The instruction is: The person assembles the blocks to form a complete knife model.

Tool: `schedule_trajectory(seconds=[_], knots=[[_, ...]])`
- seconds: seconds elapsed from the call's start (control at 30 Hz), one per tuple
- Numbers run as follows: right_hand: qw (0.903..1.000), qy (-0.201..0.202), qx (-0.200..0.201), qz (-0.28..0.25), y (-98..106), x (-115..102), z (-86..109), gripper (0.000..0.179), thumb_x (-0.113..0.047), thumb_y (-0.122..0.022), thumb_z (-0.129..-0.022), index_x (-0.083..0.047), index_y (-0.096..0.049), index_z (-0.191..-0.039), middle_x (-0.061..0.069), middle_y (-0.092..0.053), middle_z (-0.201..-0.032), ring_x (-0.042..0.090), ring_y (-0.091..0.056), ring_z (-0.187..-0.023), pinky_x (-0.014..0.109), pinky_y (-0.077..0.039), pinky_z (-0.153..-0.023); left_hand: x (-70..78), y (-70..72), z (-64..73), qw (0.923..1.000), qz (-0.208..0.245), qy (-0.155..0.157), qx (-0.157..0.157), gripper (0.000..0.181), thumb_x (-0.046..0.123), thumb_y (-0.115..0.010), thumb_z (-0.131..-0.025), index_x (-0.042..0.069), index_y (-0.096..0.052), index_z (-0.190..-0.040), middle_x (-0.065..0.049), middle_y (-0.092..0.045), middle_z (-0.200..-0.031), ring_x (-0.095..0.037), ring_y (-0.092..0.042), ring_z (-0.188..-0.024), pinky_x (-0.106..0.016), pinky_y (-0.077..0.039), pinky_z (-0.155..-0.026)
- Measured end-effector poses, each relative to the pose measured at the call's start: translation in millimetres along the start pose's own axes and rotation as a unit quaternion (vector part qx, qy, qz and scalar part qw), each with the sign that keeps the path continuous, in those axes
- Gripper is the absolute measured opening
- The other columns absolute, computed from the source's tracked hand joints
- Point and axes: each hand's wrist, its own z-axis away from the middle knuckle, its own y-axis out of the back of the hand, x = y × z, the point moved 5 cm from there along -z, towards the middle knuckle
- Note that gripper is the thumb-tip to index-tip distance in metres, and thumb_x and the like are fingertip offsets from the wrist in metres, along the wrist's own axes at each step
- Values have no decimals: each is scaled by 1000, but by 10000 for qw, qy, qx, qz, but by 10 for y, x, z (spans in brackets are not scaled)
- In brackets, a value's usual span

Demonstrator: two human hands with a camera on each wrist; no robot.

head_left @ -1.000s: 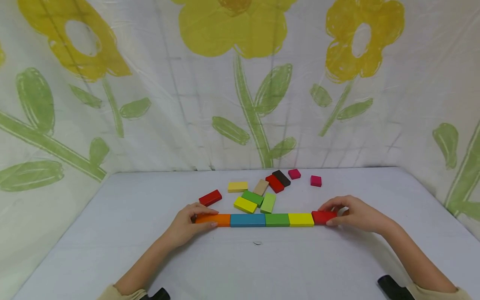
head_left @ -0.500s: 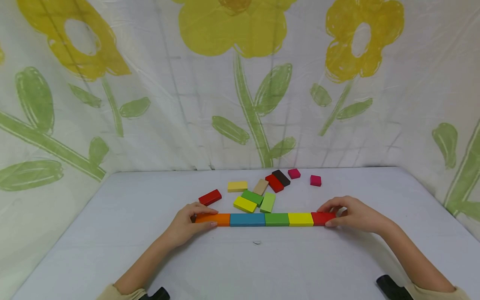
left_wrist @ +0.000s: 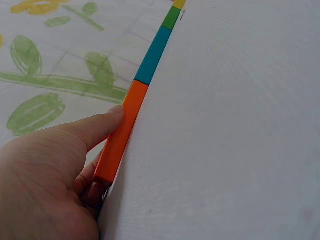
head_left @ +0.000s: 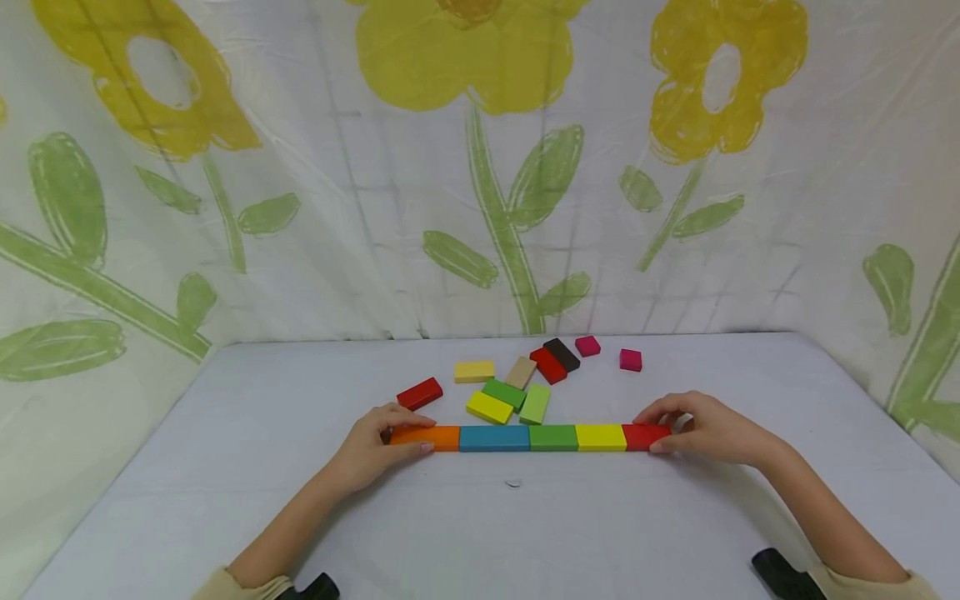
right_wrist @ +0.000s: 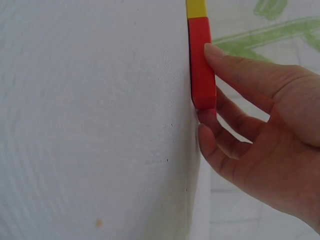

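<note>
Five-coloured blocks lie end to end in one straight row across the table: an orange block (head_left: 442,439) at the left end, then a blue block (head_left: 494,438), a green block (head_left: 552,438), a yellow block (head_left: 601,437) and a red block (head_left: 643,437) at the right end. My left hand (head_left: 371,448) pinches the orange block between thumb and fingers, thumb on its near side. At the other end my right hand (head_left: 700,431) pinches the red block the same way. In the wrist views the neighbouring blocks sit flush against both held ones.
Behind the row lie loose blocks: a red one (head_left: 420,393), a pale yellow one (head_left: 474,372), a bright yellow one (head_left: 490,407), a light green one (head_left: 535,404), a black one (head_left: 562,354) and small magenta ones (head_left: 631,360). A flower-printed curtain (head_left: 375,250) hangs behind the table.
Between one second and half a second ago, the right hand and red block shifted slightly left against the yellow block. Both hands keep their grip.
</note>
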Motion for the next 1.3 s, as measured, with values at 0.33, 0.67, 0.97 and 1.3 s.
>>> schedule_trajectory(seconds=[0.33, 0.67, 0.97, 1.3], knots=[[10000, -30, -7, 26, -7, 8, -7, 33, -15, -82, -92, -4, -75, -122, 8, -72, -117, 23, -59, -104, 23, -57, -80, -3, -4, -9, 10000, -43, 16, -22, 27, 23, -82, -93, 15, -81, -118, -1, -69, -106, -22, -54, -101, -27, -46, -79], [9999, -106, -39, -68, -9, 26, -9, 34, -15, -82, -92, -3, -74, -123, 10, -71, -119, 24, -59, -106, 23, -57, -81, -3, 2, -6, 10000, -72, 58, -8, 27, 23, -82, -93, 15, -81, -118, -2, -68, -106, -23, -53, -101, -27, -44, -77], [9994, -334, 55, -75, 23, 40, 3, 41, -15, -82, -91, -2, -72, -129, 9, -71, -119, 22, -59, -104, 23, -57, -79, -9, -6, -10, 10000, -35, -12, -19, 26, 22, -82, -93, 15, -81, -119, -2, -68, -105, -23, -53, -100, -27, -43, -77], [9995, -246, 115, -142, 83, -22, -26, 41, -11, -76, -95, 0, -68, -133, 18, -69, -129, 24, -60, -107, 26, -59, -77, -23, -6, -9, 10000, 14, -12, -6, 26, 22, -82, -93, 14, -81, -118, -2, -70, -108, -23, -54, -102, -27, -45, -79]])
